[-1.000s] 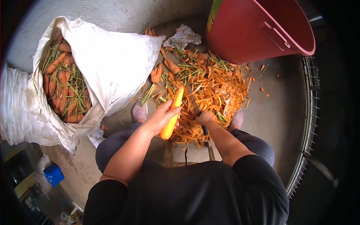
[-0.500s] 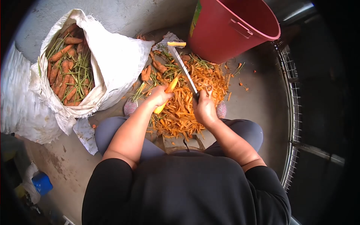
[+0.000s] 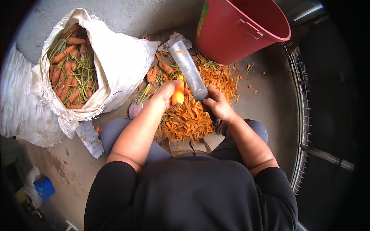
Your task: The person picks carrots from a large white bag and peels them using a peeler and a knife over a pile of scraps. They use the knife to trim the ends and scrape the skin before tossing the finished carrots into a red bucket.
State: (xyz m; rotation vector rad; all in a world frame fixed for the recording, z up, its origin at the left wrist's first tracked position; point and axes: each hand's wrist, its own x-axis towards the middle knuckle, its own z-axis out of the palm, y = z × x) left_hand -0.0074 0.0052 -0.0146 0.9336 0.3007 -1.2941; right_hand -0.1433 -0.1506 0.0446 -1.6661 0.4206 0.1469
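Head view, the only one I have on this feed.

Landmark: heap of peelings (image 3: 190, 125), thin curled orange ribbons, damp-looking, loosely piled on the floor.

Item: pared carrot (image 3: 179, 93), one, smooth, glossy, bright yellow-orange, near end blunt and dark-specked. Located above the left part of the heap, within the left hand (image 3: 168, 92), whose fingers I see wrapped around it.

Item: knife (image 3: 188, 69), one, broad flat metal blade, scuffed and smeared, an orange scrap stuck near its far end. Located above the heap, right of the carrot and apart from it. The right hand (image 3: 218, 104) is closed about its dark handle, blade face turned up to my camera.

Step, as I judge it: paring, between strokes. Another stroke would call for turning the edge onto the carrot's flank, with the holding fingers clear of its path.

Surroundings: white sack (image 3: 123, 57), left of the heap, woven, creased, frayed at its lip; inside, unpeeled carrots (image 3: 69, 73), rough, dull, tapering, mixed with stringy green stalks (image 3: 87, 77). Red bucket (image 3: 231, 36), beyond the heap and to its right, smooth-sided, flared, apparently plastic. Crumpled white scrap (image 3: 178, 37), at the heap's far side; cloth or film, I cannot tell.
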